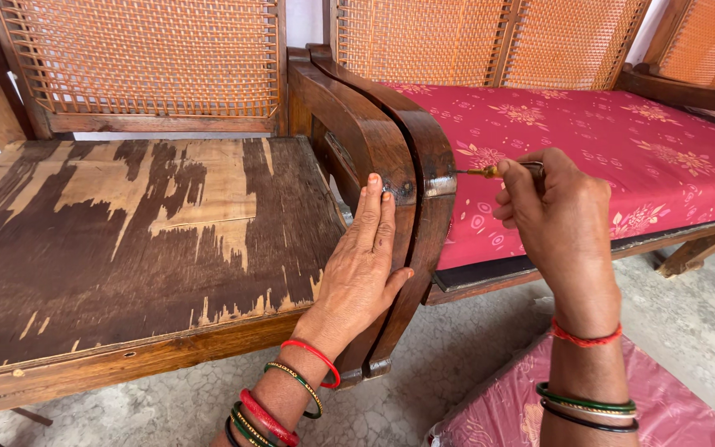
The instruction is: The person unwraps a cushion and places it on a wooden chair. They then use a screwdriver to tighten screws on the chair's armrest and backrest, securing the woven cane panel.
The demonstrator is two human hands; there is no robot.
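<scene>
Your left hand (357,269) lies flat, fingers spread narrow, against the curved wooden armrest (391,149). At 3 o'clock from it, your right hand (560,223) has its fingers closed around a small screwdriver (490,171), tip touching the armrest's side.

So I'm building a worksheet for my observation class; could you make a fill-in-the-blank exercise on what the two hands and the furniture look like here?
1. The left hand lies flat against the curved dark wooden ____ of a chair.
2. The right hand holds a thin metal tool whose tip points at that ____ part.
3. The long red floral ____ covers the seat on the right.
4. The bare worn brown wooden seat has a woven ____ back.

Missing words: armrest; wooden; cushion; cane
</scene>
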